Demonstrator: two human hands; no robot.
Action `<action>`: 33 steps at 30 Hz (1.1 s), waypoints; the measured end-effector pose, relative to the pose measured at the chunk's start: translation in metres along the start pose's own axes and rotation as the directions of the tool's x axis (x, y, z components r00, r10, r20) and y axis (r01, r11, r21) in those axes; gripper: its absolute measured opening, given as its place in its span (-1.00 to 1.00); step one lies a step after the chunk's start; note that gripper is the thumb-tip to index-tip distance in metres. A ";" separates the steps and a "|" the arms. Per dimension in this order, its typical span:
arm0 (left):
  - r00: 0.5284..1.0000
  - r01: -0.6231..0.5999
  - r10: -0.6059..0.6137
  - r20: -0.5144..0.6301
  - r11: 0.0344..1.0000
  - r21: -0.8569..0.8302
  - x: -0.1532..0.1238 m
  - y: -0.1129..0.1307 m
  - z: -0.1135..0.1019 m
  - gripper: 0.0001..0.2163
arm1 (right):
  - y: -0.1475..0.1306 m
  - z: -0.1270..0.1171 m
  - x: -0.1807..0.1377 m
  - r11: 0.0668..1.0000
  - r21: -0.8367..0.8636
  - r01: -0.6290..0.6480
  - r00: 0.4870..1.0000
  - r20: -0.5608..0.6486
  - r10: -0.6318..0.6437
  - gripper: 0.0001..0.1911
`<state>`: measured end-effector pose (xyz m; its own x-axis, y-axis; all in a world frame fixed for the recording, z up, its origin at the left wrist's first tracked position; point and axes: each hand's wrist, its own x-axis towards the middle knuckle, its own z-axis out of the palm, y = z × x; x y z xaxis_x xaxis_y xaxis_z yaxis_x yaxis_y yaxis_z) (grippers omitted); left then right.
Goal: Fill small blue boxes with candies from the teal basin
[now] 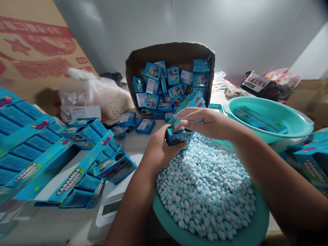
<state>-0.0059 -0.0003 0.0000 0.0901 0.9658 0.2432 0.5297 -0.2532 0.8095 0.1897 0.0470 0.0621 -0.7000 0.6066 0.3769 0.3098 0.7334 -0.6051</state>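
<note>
Candies are lying in teal bowl; above its far side, left hand is curling firmly round small blue box, right hand arching over its top, grip unclear. Step: seemingly working the top; next calling for steadiness.

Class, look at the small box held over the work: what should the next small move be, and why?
Probably a gentle press on the top of the box with the right grip: it is at that end, while the left grip steadies the box near the candies. Its contents are hidden.
</note>
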 end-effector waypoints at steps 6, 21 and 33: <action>0.999 -0.039 0.040 0.016 0.997 -0.073 -0.001 -0.003 0.001 -0.59 | 0.011 -0.010 -0.001 0.991 -0.050 -0.124 0.992 -0.042 0.122 -0.61; 0.997 -0.071 0.075 0.030 0.991 -0.113 -0.001 -0.002 0.001 -0.63 | 0.020 -0.014 -0.008 0.906 -0.035 -0.421 0.907 -0.034 0.420 -0.62; 0.988 -0.153 0.155 0.024 0.987 -0.056 -0.006 0.002 0.002 -0.56 | 0.029 0.008 -0.002 0.947 0.107 -0.302 0.938 0.210 0.276 -0.23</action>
<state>-0.0036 -0.0064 -0.0012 0.1911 0.9161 0.3524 0.4614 -0.4007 0.7915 0.1955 0.0647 0.0381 -0.7066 0.7065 0.0392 0.4363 0.4786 -0.7619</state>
